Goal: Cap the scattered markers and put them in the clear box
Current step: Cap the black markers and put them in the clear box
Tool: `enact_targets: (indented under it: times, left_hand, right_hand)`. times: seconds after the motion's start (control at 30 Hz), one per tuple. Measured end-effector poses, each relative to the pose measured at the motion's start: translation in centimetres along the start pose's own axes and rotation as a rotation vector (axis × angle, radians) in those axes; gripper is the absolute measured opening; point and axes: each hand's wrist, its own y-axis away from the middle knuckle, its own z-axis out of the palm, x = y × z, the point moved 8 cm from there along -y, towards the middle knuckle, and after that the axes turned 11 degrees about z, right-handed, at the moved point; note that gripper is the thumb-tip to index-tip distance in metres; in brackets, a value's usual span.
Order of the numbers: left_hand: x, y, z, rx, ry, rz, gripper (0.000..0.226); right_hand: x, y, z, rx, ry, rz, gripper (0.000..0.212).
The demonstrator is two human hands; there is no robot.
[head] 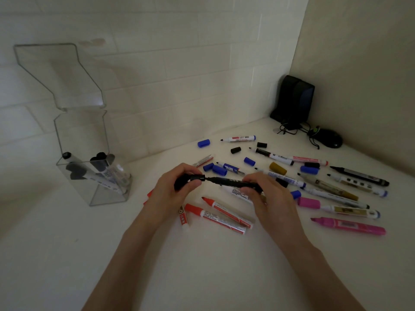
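head camera looked down on a pale counter (202, 265), where the left hand (177, 187) was curled round a black cap (190, 178) and the right hand (267, 198) gripped the barrel of a black marker (226, 181). both were held just above the counter's middle. the cap's mouth met the marker's tip; whether it had clicked fully home could not be told.

the clear box (94, 180) stood near the back edge toward the left, its lid tipped up and open, with a few dark-capped markers leaning inside. the rest of the scatter spread toward the right edge: red markers (224, 213) just in front of the hands, a pink marker (350, 226) nearer the front right, and loose blue caps (203, 143) and black caps (235, 150) toward the back. a dark speaker (294, 99) and a mouse (327, 138) sat in the back right corner.

the marker looked like a light, stiff plastic tube, smooth enough to roll or slip. a hold round the mid-barrel with fingers and thumb seemed to suit it best, clear of the inky tip. the cap was small and easy to fumble; pinching its closed end and pushing straight along the barrel's line would likely seat it. the box looked thin-walled and light, so a marker was better lowered in than dropped.
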Motion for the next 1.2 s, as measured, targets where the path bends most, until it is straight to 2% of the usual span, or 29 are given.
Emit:
enact_targets:
  times: [0.13, 0.33, 0.47, 0.73, 0.83, 0.9, 1.0, 1.13, 1.2]
  left_hand:
    - [0.3, 0.1, 0.4, -0.021, 0.007, 0.009, 0.018]
    - [0.3, 0.1, 0.2, -0.032, -0.021, 0.016, 0.018]
    - [0.3, 0.2, 1.0, -0.061, -0.047, 0.009, 0.024]
    - [-0.1, 0.2, 1.1, -0.027, 0.004, -0.015, 0.027]
    - [-0.2, 0.1, 0.9, -0.017, -0.004, -0.014, 0.024]
    - [-0.3, 0.0, 1.2, -0.022, -0.019, -0.041, 0.021]
    - [-0.5, -0.1, 1.4, -0.008, -0.063, -0.078, 0.016]
    - [-1.6, -0.1, -1.6, 0.137, -0.147, -0.077, 0.009]
    - [-2.0, 0.2, -1.3, 0.068, -0.187, -0.091, 0.008]
  right_hand:
    - [0.0, 0.0, 0.3, -0.011, -0.003, -0.011, 0.030]
    - [-0.2, 0.1, 0.1, 0.001, -0.010, -0.029, 0.038]
    - [-0.4, 0.2, 0.4, -0.002, -0.003, -0.034, 0.028]
    - [-0.5, 0.5, 0.4, -0.010, -0.047, -0.020, 0.029]
    - [-0.4, 0.3, 0.5, -0.045, -0.065, -0.008, 0.031]
    - [-0.1, 0.0, 0.9, -0.060, -0.058, 0.018, 0.024]
    - [0.1, -0.2, 0.4, 0.024, -0.027, 0.022, 0.018]
    - [2.5, -0.6, -2.6, 0.179, -0.016, 0.119, 0.020]
    - [3.5, -0.7, -2.8, 0.178, -0.017, 0.181, 0.020]
